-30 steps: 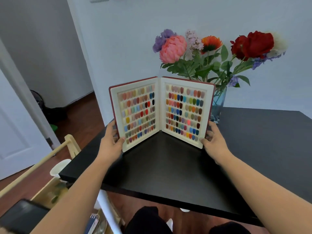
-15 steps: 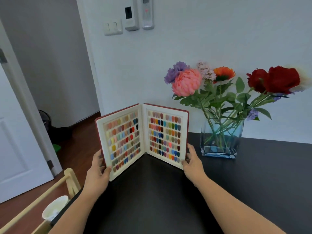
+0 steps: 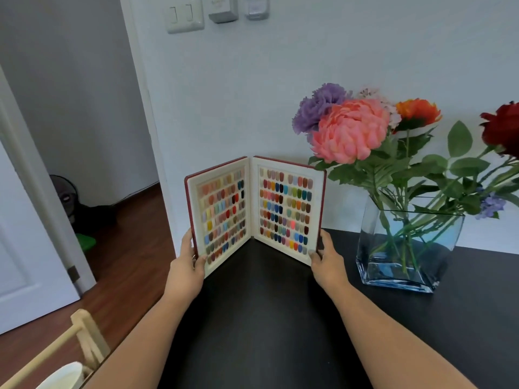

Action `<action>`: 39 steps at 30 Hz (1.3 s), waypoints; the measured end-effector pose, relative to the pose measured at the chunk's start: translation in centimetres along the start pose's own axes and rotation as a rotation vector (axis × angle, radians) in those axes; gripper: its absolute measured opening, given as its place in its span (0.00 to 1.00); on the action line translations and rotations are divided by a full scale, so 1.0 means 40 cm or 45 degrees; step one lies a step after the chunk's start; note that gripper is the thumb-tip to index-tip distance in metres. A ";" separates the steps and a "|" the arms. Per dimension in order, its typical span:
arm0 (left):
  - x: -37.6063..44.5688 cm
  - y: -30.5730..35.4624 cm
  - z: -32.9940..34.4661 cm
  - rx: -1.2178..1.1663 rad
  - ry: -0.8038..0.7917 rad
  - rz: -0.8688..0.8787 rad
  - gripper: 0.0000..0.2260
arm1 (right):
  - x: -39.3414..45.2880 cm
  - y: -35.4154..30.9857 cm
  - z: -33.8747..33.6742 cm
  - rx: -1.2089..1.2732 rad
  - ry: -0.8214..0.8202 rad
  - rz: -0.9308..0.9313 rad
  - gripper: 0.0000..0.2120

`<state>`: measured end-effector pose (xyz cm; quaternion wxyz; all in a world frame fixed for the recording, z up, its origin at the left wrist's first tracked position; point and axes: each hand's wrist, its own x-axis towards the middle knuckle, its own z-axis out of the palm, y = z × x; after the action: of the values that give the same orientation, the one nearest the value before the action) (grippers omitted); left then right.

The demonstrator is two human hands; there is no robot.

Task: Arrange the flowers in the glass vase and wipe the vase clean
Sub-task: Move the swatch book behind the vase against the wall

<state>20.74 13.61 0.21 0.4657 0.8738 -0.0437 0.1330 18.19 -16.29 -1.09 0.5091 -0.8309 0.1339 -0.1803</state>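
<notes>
We find both hands on an open swatch book [image 3: 254,213], which stands upright on its lower edge on the table [image 3: 280,318], its two leaves spread in a V toward us. The left hand [image 3: 187,266] grips the outer edge of the left leaf low down, thumb on the face. The right hand [image 3: 325,258] grips the outer edge of the right leaf likewise, thumb in front and fingers behind.

The vase [image 3: 407,248] stands on the same table at about three o'clock from the right hand, near it but apart, with a strip of bare table between. It is upright, with water in its lower part. The flowers [image 3: 351,130] already stand in it; their stems cross inside and the heads fan out, the pink and purple ones leaning to ten o'clock over the book's right leaf without touching it, as far as we can tell.

Our judgement: the right hand is the nearer and would reach the vase by a short move toward three o'clock. The left would have to cross the book.

Room: the wall [image 3: 309,66] stands close behind at twelve o'clock. The table's near-left corner drops away at about seven o'clock below the left hand. Open table lies at five o'clock. No cloth is in view.
</notes>
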 end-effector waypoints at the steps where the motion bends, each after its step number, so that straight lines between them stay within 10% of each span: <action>1: 0.017 0.001 0.014 -0.003 -0.007 0.001 0.34 | 0.018 0.009 0.001 -0.001 0.014 -0.002 0.29; 39: 0.216 0.035 0.189 -0.001 -0.149 0.043 0.33 | 0.181 0.090 0.008 0.011 0.616 0.094 0.28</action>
<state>30.21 6.99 -0.33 0.4603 0.8791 -0.0858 0.0895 24.70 -20.58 -3.27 0.4721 -0.7559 0.2813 -0.3558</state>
